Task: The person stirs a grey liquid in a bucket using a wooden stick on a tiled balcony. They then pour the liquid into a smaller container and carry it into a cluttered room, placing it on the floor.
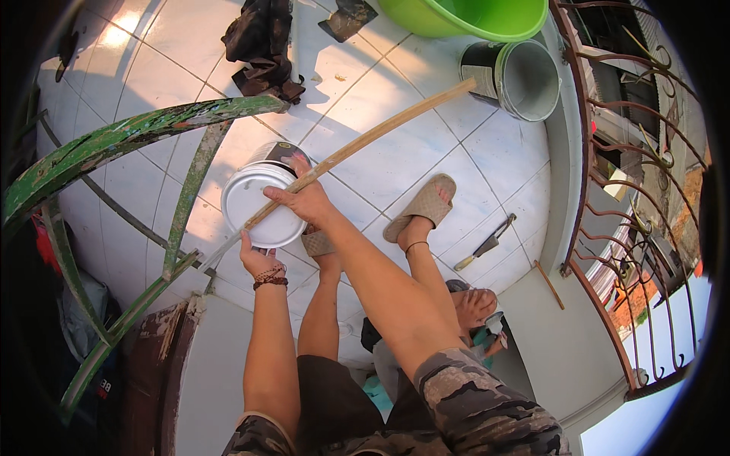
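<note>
My right hand [308, 201] is closed round a long wooden pole [395, 123], its thumb lying across it. The fingers beyond the pole reach the dark labelled side of a pail [281, 152]. That pail is tilted, its round white end [258, 199] facing me. My left hand [260, 258], with bracelets at the wrist, grips the pail's near rim; its fingers are partly hidden. The pole slants over the white end and turns pale at its lower end [220, 252], passing close to my left thumb.
Left stands a green paint-flaked frame [144, 144]. A green basin [426, 19], open pail [532, 80] and crumpled dark material [262, 38] lie farther out. A trowel [487, 242] and short stick [549, 286] lie right, near the railing [589, 197]. Another person [475, 308] is partly visible beside my right arm.
</note>
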The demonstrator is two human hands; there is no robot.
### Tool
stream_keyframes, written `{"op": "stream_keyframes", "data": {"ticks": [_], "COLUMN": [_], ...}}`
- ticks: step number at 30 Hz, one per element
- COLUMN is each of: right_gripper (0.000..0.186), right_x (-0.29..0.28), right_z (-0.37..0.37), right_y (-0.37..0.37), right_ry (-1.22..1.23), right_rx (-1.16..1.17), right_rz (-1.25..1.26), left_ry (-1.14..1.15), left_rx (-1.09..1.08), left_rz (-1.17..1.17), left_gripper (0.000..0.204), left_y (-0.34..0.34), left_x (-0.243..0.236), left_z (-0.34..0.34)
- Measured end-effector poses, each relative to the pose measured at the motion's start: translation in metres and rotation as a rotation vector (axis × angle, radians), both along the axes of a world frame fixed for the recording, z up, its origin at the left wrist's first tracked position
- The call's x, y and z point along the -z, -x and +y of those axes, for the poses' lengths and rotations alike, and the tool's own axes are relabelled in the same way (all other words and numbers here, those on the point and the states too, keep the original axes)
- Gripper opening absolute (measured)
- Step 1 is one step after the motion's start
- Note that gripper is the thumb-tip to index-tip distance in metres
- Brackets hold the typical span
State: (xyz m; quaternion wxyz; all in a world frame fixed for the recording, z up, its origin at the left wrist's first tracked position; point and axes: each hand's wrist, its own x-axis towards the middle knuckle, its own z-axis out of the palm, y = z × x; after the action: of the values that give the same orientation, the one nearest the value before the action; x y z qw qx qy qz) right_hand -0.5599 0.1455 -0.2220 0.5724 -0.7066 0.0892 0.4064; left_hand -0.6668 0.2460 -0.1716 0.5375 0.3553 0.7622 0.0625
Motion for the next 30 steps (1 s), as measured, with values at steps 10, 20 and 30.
{"op": "stream_keyframes", "data": {"ticks": [10, 20, 30], "right_gripper": [0.041, 0.084, 0.036], "right_x": [-0.019, -0.016, -0.035], "right_z": [-0.282, -0.406, -0.395], "right_y": [0.003, -0.188, -0.195], "right_ry": [0.275, -0.179, -0.019], "right_rx": [0.911, 1.306, 1.365], "right_rz": [0.126, 0.262, 0.184], "left_ry": [0.071, 0.241, 0.081], "left_rx": [-0.023, 0.351, 1.105], "left_rz": [0.072, 0.365, 0.302], "left_gripper": [0.062, 0.097, 0.040], "left_y": [-0.007, 0.022, 0.020], "left_x": [-0.002, -0.059, -0.197], "left_z": [-0.008, -0.033, -0.106]}}
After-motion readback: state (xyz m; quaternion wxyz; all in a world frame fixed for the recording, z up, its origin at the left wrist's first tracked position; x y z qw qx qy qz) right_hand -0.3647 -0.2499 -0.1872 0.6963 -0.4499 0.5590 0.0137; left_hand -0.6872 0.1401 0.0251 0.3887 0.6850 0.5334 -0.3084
